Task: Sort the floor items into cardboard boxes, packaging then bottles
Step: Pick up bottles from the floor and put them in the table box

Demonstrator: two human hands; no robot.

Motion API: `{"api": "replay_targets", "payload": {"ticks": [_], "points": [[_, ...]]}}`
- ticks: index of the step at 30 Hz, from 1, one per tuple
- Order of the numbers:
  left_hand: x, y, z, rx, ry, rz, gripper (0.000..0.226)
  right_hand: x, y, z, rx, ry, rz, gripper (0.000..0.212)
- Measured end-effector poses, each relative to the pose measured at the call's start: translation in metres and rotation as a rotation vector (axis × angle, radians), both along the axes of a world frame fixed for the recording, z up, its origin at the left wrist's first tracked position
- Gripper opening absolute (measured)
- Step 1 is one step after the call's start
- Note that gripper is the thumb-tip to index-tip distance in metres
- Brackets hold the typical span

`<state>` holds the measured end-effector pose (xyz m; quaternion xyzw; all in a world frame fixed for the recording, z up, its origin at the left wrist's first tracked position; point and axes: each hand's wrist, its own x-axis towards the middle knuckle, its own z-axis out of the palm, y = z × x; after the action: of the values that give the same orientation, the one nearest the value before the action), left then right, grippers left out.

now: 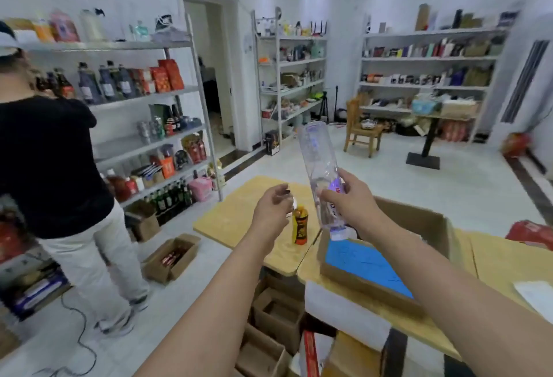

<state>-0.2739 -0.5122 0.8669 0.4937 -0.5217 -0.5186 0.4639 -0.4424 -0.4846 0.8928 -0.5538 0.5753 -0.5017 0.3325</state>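
Observation:
My right hand (348, 197) grips a clear plastic bottle (318, 164) around its middle, held upside down with the cap end pointing into an open cardboard box (425, 221) on the table. A blue sheet (365, 266) lies inside that box. My left hand (273, 209) hovers beside it, fingers loosely curled, with something small and pale at its fingertips that I cannot make out. Just right of the left hand, a small orange and yellow bottle (299, 224) stands upright on the wooden table (239, 215).
A person in a black top (45, 161) stands at the left facing shelves of bottles (119, 86). Open cardboard boxes (172, 258) sit on the floor, more below the table (275, 313). A wooden chair (360, 128) and further shelves (425, 77) stand at the back.

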Motion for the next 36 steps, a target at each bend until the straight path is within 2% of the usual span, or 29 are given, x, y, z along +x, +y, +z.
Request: {"api": "replay_targets", "payload": {"ticks": [4,9,12,14,16,19,21,23,26,29,36], "points": [[-0.068,-0.016,-0.002,-0.023,-0.069,-0.096,0.036,-0.071,-0.008,0.0,-0.004,-0.012,-0.029,0.055],[-0.148,-0.044,-0.015,0.024,-0.096,-0.093,0.035,-0.162,-0.04,-0.013,0.013,-0.023,-0.089,0.072],[-0.19,-0.06,-0.038,0.06,-0.136,-0.096,0.035,-0.208,-0.064,-0.039,0.047,-0.045,-0.102,0.067],[-0.213,-0.074,-0.063,0.095,-0.163,-0.083,0.035,-0.234,-0.079,-0.061,0.087,-0.037,-0.111,0.072],[-0.229,-0.085,-0.089,0.15,-0.204,-0.07,0.035,-0.252,-0.092,-0.083,0.121,-0.014,-0.096,0.065],[-0.247,-0.096,-0.12,0.22,-0.28,-0.093,0.039,-0.27,-0.114,-0.12,0.185,0.056,-0.049,0.059],[-0.257,-0.101,-0.134,0.259,-0.314,-0.094,0.041,-0.276,-0.126,-0.144,0.24,0.12,-0.024,0.066],[-0.266,-0.105,-0.146,0.3,-0.334,-0.093,0.041,-0.278,-0.135,-0.168,0.29,0.145,-0.006,0.064],[-0.274,-0.111,-0.158,0.348,-0.354,-0.104,0.041,-0.279,-0.148,-0.195,0.363,0.093,-0.001,0.06],[-0.277,-0.116,-0.161,0.356,-0.371,-0.094,0.041,-0.28,-0.168,-0.207,0.426,0.043,-0.048,0.07],[-0.275,-0.125,-0.162,0.334,-0.363,-0.051,0.04,-0.257,-0.196,-0.201,0.41,-0.044,-0.025,0.062]]}}
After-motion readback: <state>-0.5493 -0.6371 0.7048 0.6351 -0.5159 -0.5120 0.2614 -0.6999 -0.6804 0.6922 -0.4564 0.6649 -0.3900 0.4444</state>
